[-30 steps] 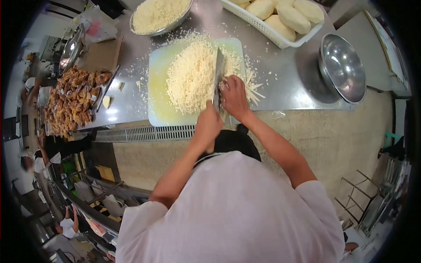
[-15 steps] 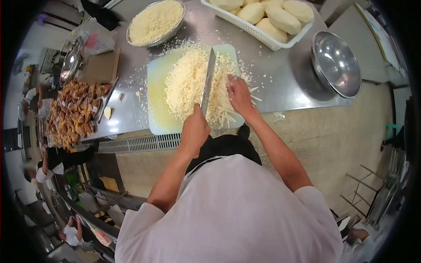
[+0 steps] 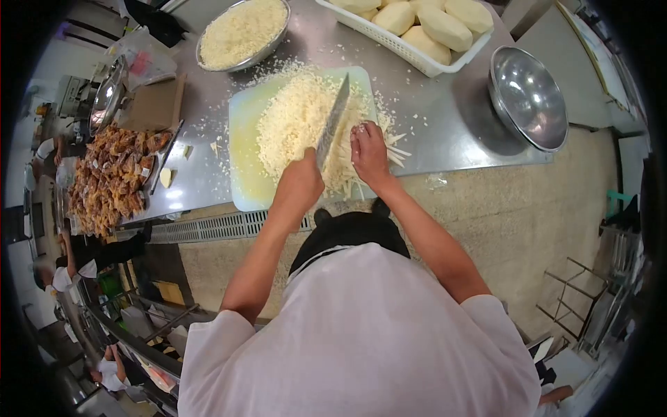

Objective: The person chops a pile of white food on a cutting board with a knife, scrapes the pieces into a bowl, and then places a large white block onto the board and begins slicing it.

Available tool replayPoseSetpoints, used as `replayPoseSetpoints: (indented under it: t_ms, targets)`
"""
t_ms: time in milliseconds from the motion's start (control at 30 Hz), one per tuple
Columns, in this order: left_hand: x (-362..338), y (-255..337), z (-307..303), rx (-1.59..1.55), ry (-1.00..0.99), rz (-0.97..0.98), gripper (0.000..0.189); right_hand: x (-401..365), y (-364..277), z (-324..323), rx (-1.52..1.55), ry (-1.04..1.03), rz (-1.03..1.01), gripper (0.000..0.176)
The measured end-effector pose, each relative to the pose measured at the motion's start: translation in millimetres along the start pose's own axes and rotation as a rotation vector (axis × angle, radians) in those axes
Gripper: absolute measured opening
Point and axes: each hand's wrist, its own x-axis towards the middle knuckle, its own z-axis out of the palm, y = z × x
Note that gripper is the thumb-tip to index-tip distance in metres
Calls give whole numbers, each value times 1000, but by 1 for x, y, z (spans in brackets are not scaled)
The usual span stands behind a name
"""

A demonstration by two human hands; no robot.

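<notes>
Landmark: the rectangular pale green-and-yellow cutting board (image 3: 242, 170), flat on the grey metal table (image 3: 445, 149) at its near edge.

Left hand (image 3: 299, 186): fingers closed around the handle of the long knife with a broad grey metal blade (image 3: 335, 119). The knife is over the board, slanting, its tip away from the body and toward the right.

Right hand (image 3: 369, 153): apart from the left, to the right of the blade, over the board's right part. Fingers curled inward; cannot tell whether they grip anything. Small pale bits adhere to the fingers.

On the board: a broad heap of finely chopped, cream-coloured pieces (image 3: 292, 118), on both sides of the blade. Thin pale strips (image 3: 397, 148) extend past the board's right edge, near the right hand. Loose crumbs lie around the board.

Beyond the board, left: round metal bowl (image 3: 261, 58) filled with similar pale pieces. Beyond it, right: white perforated plastic basket (image 3: 394, 44) of large, pale, rounded pieces (image 3: 445, 29). Well right of it: shiny round metal bowl (image 3: 529, 97), tilted. Left of it: small pale chunk (image 3: 165, 178), thin dark rod (image 3: 167, 156), then a pile of browned, glossy pieces (image 3: 111, 177).
</notes>
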Motion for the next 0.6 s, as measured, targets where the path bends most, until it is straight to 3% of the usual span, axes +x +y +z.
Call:
replayPoseSetpoints:
  t_ms: [167, 300, 467, 600]
  targets:
    - [8, -18, 44, 67, 11, 99, 21, 0, -5, 6, -112, -34, 11, 18]
    - [6, 14, -8, 43, -70, 27, 21, 2, -5, 3, -135, -75, 2, 19]
    - [10, 0, 25, 71, -88, 60, 20, 0, -4, 6, -141, -50, 7, 19]
    - [8, 9, 4, 28, -53, 94, 22, 1, -4, 7, -114, -52, 13, 21]
